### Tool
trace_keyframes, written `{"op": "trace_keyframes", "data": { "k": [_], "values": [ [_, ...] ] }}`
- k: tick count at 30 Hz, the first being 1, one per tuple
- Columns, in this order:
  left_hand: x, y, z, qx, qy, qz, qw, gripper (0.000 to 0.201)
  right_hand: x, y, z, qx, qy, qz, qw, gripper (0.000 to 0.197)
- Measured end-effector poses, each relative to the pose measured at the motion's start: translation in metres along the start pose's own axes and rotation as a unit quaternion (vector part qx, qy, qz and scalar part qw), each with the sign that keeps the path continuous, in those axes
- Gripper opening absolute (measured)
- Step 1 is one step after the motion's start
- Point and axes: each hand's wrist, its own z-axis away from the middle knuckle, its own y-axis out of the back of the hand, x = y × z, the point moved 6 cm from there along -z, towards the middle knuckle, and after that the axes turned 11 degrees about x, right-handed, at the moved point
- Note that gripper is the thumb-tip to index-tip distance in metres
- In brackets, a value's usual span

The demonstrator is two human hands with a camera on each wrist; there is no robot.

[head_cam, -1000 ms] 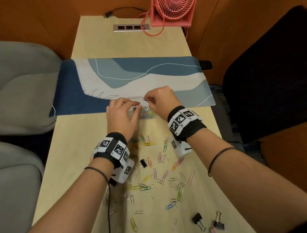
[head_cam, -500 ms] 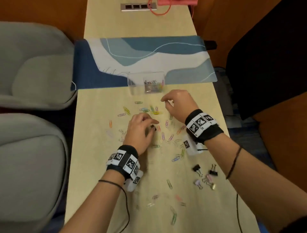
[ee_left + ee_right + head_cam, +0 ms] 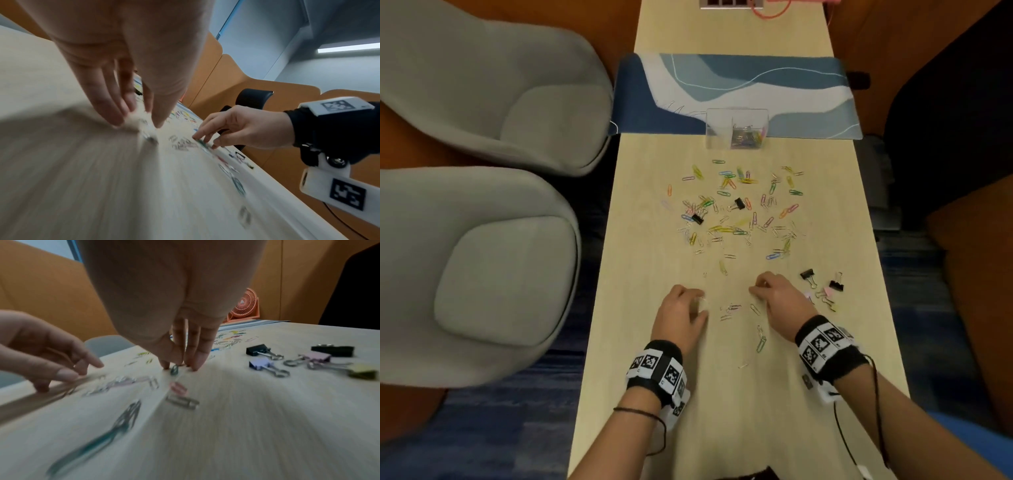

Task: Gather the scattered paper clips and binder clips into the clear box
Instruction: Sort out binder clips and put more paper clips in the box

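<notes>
The clear box stands at the desk mat's near edge, colored clips heaped in its right compartment, and scattered paper clips and black binder clips lie between it and the hands. Only the right wrist view shows the right hand with straight fingertips planted around a small clip, and purple, pink and black binder clips beside it. The left hand has its fingers curved down to the table; motion blur hides whether they pinch a clip.

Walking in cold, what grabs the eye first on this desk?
A bright scatter of coloured paper clips across the middle of the pale wooden desk. Beyond it, a clear plastic box holds a small heap of clips in its right half. Nearer, the left hand and right hand work at stray clips.
</notes>
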Motion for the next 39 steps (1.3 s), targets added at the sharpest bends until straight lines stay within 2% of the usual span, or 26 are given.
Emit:
{"op": "trace_keyframes", "data": {
  "k": [2, 5, 9, 12, 14, 19, 22, 25, 27, 30, 33, 36, 39],
  "values": [
    [-0.002, -0.002, 0.016, 0.024, 0.016, -0.018, 0.999, 0.043, -0.010, -0.004, 0.017, 0.008, 0.001, 0.002, 1.000, 0.052],
    [0.007, -0.012, 0.031, 0.040, -0.018, -0.030, 0.999, 0.047, -0.021, -0.004, 0.031, -0.001, 0.002, -0.031, 1.000, 0.051],
    [0.022, -0.034, 0.040, 0.009, -0.070, -0.068, 0.995, 0.060, 0.004, 0.013, 0.016, 0.073, -0.093, -0.038, 0.992, 0.056],
    [0.033, -0.045, 0.041, -0.010, -0.101, -0.114, 0.988, 0.068, 0.007, 0.012, 0.010, 0.020, -0.095, 0.017, 0.995, 0.069],
    [0.037, -0.052, 0.039, -0.029, -0.125, -0.146, 0.981, 0.066, -0.003, 0.007, 0.014, 0.008, -0.062, 0.044, 0.997, 0.068],
    [0.039, -0.056, 0.044, -0.037, -0.181, -0.143, 0.972, 0.042, -0.024, -0.006, 0.054, 0.028, -0.013, 0.069, 0.997, 0.066],
    [0.030, -0.056, 0.052, -0.038, -0.193, -0.137, 0.971, 0.035, -0.034, -0.017, 0.087, 0.033, -0.024, 0.058, 0.997, 0.067],
    [0.021, -0.058, 0.063, -0.038, -0.202, -0.130, 0.970, 0.044, -0.043, -0.026, 0.110, 0.029, -0.054, 0.055, 0.997, 0.064],
    [0.016, -0.056, 0.071, -0.036, -0.199, -0.112, 0.973, 0.040, -0.057, -0.028, 0.118, 0.009, -0.030, 0.104, 0.994, 0.053],
    [0.012, -0.051, 0.077, -0.022, -0.189, -0.088, 0.978, 0.028, -0.077, -0.022, 0.123, -0.014, -0.007, 0.147, 0.989, 0.060],
    [0.013, -0.046, 0.075, -0.017, -0.166, -0.078, 0.983, 0.018, -0.079, -0.027, 0.123, -0.028, -0.008, 0.171, 0.985, 0.051],
    [0.011, -0.040, 0.067, -0.015, -0.124, -0.043, 0.991, 0.010, -0.073, -0.034, 0.118, -0.046, -0.025, 0.130, 0.990, 0.061],
    [0.011, -0.035, 0.060, -0.036, -0.088, -0.020, 0.995, 0.011, -0.073, -0.038, 0.116, -0.082, 0.018, 0.136, 0.987, 0.051]
  ]
}}
